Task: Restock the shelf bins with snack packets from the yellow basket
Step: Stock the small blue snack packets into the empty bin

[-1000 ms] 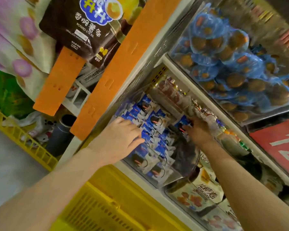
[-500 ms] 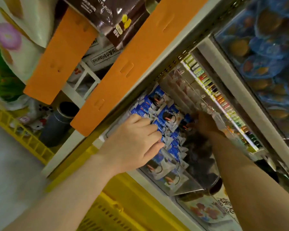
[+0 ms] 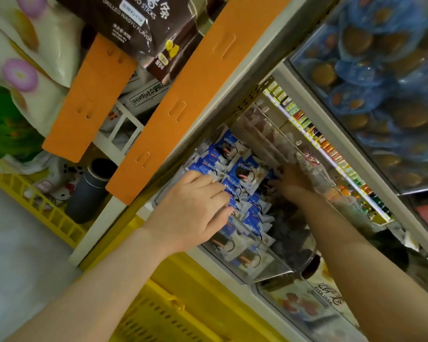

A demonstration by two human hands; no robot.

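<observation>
Leaning in close to the shelf, the person has both hands down in one clear plastic shelf bin (image 3: 265,265). The left hand (image 3: 193,213) lies on top of the small blue-and-white snack packets (image 3: 245,174), its fingers lightly bent and pressing on the heap without closing round any one packet. That looks to me like a way to keep the loose pile from sliding forward over the bin's low front wall. The right hand (image 3: 293,180) is pushed deeper, beyond the left, with its fingers buried among the packets, so I cannot tell whether it pinches one or only shoves them back.

The packets sit under and between the two hands, overlapping at all angles. I can pick out more than a dozen, but no exact number. The yellow slatted plastic basket (image 3: 158,314) lies below the left forearm, and what it holds is out of sight.

Two flat orange plastic strips (image 3: 195,95) slant above the left hand. One brown potato-stick bag (image 3: 143,28) hangs further above them. Above the right hand, one bin holds many round blue-wrapped snacks (image 3: 381,95). Left of the left hand, one dark cylindrical flask (image 3: 89,193) stands in a second yellow crate (image 3: 35,208).
</observation>
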